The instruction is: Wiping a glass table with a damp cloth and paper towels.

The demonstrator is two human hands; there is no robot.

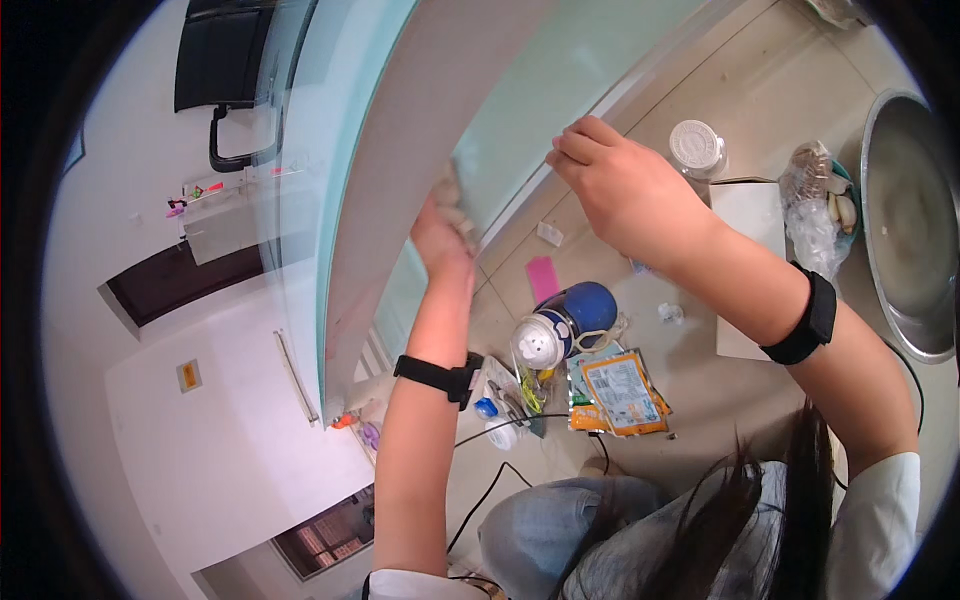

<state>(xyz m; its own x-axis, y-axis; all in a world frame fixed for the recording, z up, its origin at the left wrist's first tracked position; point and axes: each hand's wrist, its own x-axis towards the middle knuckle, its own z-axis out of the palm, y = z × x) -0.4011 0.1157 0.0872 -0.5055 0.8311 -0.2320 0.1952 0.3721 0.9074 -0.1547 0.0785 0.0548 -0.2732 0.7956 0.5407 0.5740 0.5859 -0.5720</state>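
A pale green glossy panel (540,110) with a whitish edge strip runs diagonally across the upper middle. The curled fingers of my right hand (625,185) close on that edge strip. My left hand (440,238) reaches in beside the panel, below a broad greyish-white slab (400,180) with a glass rim. Its fingers are partly hidden and blurred, and a reflection shows in the glossy surface next to them. I cannot make out whether it holds anything. Dark bands are strapped around both my forearms.
On the tiled floor stand a blue bottle with a white cap (580,312), flat food packets (620,390), a white-lidded jar (697,148), a white box (750,220), a bag-filled bowl (820,205) and a large metal basin (910,220). Black cables (500,470) lie near my knees.
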